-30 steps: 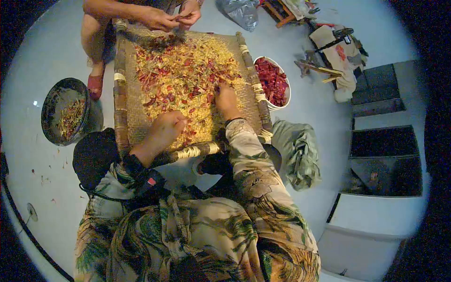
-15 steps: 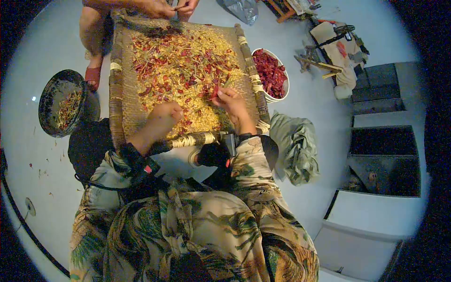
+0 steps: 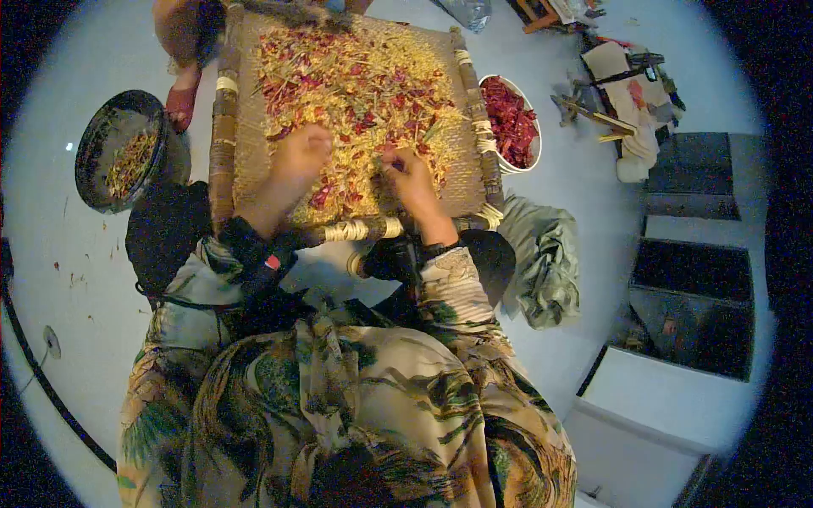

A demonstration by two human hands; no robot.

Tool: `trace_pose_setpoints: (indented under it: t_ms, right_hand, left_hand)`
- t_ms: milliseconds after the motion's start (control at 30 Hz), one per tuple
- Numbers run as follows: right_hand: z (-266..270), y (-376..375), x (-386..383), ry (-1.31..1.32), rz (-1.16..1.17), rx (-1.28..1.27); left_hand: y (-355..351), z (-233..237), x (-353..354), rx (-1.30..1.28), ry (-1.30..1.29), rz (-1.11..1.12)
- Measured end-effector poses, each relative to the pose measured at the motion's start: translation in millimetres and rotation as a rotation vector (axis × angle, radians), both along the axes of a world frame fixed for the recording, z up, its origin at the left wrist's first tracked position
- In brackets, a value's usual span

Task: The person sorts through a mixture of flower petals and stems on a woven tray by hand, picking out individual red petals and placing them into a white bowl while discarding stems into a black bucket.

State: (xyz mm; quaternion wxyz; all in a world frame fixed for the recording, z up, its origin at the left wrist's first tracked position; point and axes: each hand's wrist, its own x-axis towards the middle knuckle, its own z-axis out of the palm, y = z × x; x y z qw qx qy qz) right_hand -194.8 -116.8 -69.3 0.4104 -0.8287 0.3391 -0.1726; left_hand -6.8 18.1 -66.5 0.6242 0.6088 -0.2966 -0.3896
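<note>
Chilli-and-seed mix (image 3: pixel 364 76) covers the woven tray (image 3: pixel 224 127) at upper centre of frame. Left hand (image 3: pixel 296 157) rests on the mix, fingers curled under; contents not visible. Right hand (image 3: pixel 412 178) lies beside it, fingertips (image 3: pixel 391 161) bunched in the mix; grip indeterminate. White bowl (image 3: pixel 536 140) of red chillies stands right of the tray.

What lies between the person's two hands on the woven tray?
Head view: yellow seeds and red chili bits, from left hand to right hand.

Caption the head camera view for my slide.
Left hand and right hand work in chili pieces on a woven tray.
</note>
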Motion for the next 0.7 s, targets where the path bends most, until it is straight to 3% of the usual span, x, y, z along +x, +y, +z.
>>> trace_pose_setpoints:
  t_ms: [167,200,300,333,433,467,600,700]
  right_hand:
    - [19,27,30,0.376,0.37,-0.01]
    - [25,40,36,0.298,0.353,-0.069]
    - [7,48,57,0.44,0.632,-0.367]
    - [2,50,63,0.503,0.689,-0.353]
    - [-3,58,66,0.579,0.684,-0.382]
    - [-9,56,65,0.466,0.652,-0.381]
    - [16,56,51,0.144,0.524,-0.277]
    - [23,42,40,0.087,0.15,0.534]
  left_hand:
    - [1,7,23,-0.06,0.285,0.068]
    - [1,11,27,-0.053,0.286,0.048]
    - [2,22,28,-0.011,0.303,0.114]
    - [3,27,29,-0.004,0.297,0.125]
    - [5,33,30,-0.004,0.281,0.143]
    - [5,30,32,-0.013,0.275,0.144]
    - [6,27,30,-0.043,0.306,0.172]
    - [5,26,27,-0.052,0.309,0.163]
